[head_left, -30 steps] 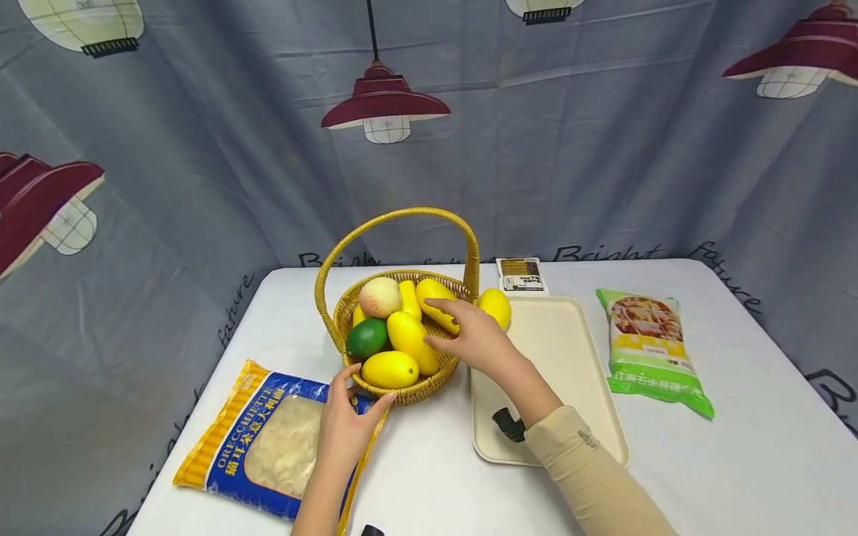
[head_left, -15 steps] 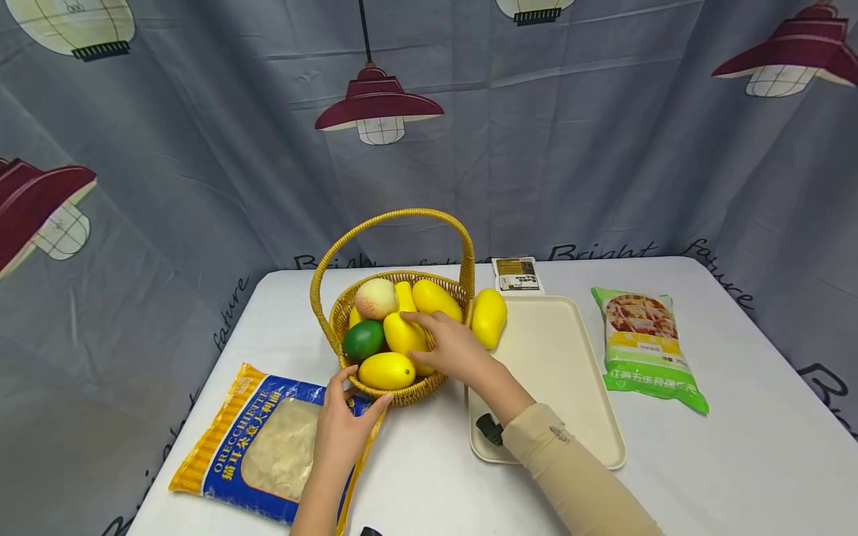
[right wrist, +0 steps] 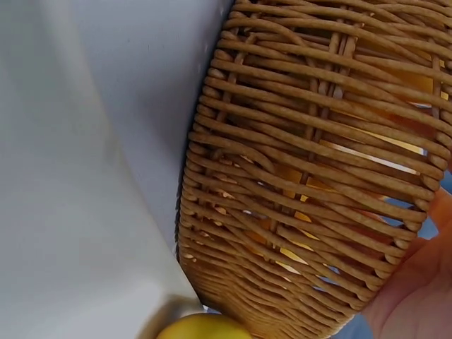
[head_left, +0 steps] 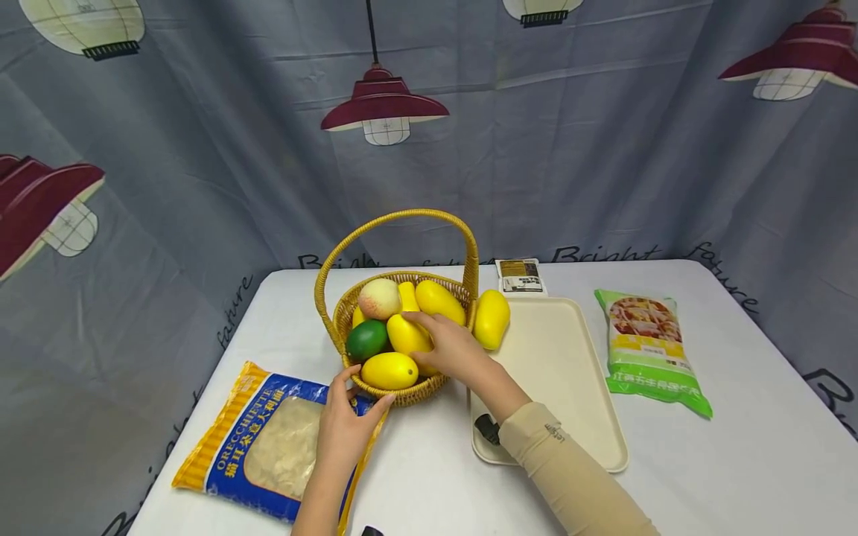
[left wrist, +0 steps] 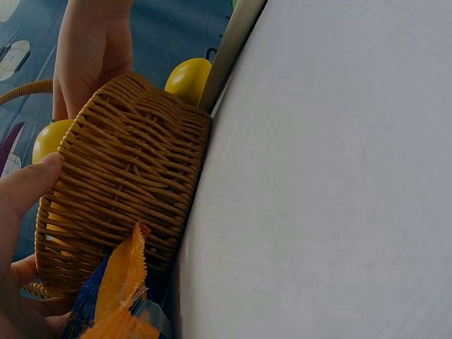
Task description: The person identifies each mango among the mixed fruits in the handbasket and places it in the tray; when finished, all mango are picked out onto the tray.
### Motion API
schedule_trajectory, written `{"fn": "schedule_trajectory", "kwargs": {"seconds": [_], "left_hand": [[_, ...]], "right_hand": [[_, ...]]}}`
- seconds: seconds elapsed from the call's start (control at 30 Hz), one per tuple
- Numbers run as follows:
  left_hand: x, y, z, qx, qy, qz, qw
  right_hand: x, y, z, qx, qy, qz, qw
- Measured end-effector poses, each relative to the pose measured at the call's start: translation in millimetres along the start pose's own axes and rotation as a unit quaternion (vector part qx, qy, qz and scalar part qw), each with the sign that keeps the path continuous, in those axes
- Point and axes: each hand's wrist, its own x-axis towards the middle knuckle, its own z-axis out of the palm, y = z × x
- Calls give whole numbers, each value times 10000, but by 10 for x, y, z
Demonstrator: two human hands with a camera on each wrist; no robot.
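Note:
A woven basket (head_left: 414, 394) with a tall arched handle holds yellow mangoes, a peach (head_left: 380, 299) and a dark green oval fruit (head_left: 367, 340). My right hand (head_left: 456, 348) reaches over the basket's right rim, its thumb and fingers around the middle mango (head_left: 406, 335). In the right wrist view the basket's wall (right wrist: 311, 155) hides most of that hand. My left hand (head_left: 347, 423) holds the basket's front left rim; the left wrist view shows its thumb (left wrist: 42, 180) on the rim. Another mango (head_left: 390, 371) lies at the front, between both hands.
A cream tray (head_left: 556, 372) stands right of the basket, with a mango (head_left: 491, 320) at its far left corner. A blue and yellow orecchiette bag (head_left: 281, 439) lies under my left arm. A green food packet (head_left: 650, 350) lies far right, a small packet (head_left: 520, 276) behind the tray.
My right hand has moved left and down from beside the back right mango to the middle mango, baring more of the mango by the tray. My left hand stays at the basket's rim.

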Motion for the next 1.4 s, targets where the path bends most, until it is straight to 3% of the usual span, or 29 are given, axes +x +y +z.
{"fn": "schedule_trajectory", "kwargs": {"seconds": [0.5,0.73,1.07,1.4], "left_hand": [[17,5,-9,10,14,29,10000],[8,4,-14,13,12,14,10000],[6,17,-10,-6,16,23,10000],[-1,20,-15,23,26,39,10000]], "right_hand": [[27,3,18,48,180,-137,9997],[17,9,-18,381,344,-134,9986],[-17,0,-170,691,726,-194,9948],[-110,-14,-400,1349,979,-129,9859]]}}
